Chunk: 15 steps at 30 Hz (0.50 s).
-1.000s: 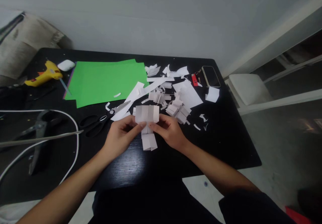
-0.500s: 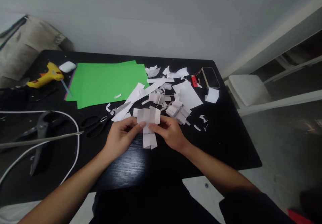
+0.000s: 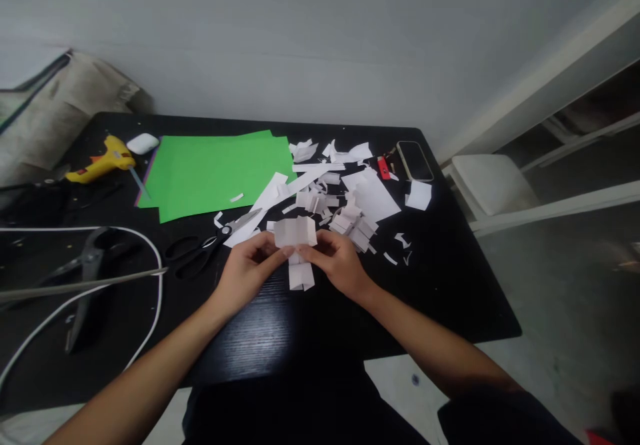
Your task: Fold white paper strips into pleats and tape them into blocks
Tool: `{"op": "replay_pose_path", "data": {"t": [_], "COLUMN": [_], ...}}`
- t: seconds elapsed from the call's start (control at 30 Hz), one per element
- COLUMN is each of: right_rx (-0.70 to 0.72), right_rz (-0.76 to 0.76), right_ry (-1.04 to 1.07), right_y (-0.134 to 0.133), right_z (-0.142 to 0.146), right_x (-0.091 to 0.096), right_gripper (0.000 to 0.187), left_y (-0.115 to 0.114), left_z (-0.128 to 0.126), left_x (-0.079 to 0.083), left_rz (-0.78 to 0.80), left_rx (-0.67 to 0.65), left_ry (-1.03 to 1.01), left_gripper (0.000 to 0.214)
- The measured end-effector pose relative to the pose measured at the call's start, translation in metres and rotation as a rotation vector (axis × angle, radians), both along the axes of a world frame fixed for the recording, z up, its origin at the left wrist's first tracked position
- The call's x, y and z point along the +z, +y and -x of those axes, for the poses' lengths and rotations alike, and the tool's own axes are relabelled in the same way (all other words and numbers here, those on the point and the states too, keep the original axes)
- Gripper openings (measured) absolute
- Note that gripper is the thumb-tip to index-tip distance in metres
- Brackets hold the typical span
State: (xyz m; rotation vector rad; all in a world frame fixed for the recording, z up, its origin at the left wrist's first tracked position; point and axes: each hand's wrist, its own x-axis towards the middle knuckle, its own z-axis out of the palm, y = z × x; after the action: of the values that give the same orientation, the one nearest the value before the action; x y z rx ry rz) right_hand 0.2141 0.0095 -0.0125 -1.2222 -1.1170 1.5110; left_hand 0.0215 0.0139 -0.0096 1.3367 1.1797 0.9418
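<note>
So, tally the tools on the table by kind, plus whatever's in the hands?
Glue gun: 1
Scissors: 1
Pliers: 1
Folded paper, held by left hand and right hand: 1
Total: 4

Black table [image 3: 450, 285], cluttered. Back left: green paper sheets [image 3: 215, 168], yellow glue gun [image 3: 103, 158] and white case [image 3: 143, 143] just beside. Black scissors [image 3: 200, 248] in front of the sheets. Far left: pliers [image 3: 85, 268], white cable [image 3: 159, 278]. Mid-table: white paper scraps [image 3: 370, 195]. Back right: red lighter [image 3: 383, 167], phone [image 3: 415, 160]. Off the table, right: white stool [image 3: 493, 182].
</note>
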Motion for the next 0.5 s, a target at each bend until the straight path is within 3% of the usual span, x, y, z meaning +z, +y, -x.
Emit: {"op": "replay_pose_path", "data": {"t": [0.2, 0.5], "right_rx": [-0.022, -0.057], "right_rz": [0.053, 0.038], "right_ry": [0.100, 0.076], "right_y": [0.0022, 0.0022], "right_z": [-0.0017, -0.0024], "right_x": [-0.0002, -0.0004], "right_gripper": [0.024, 0.022], "left_y": [0.0038, 0.0033], "left_z": [0.0029, 0.0015], "left_x": [0.0014, 0.0038], "left_rz": [0.007, 0.013], "left_rx": [0.026, -0.011], "left_ry": [-0.008, -0.045], "left_gripper": [0.031, 0.025]}}
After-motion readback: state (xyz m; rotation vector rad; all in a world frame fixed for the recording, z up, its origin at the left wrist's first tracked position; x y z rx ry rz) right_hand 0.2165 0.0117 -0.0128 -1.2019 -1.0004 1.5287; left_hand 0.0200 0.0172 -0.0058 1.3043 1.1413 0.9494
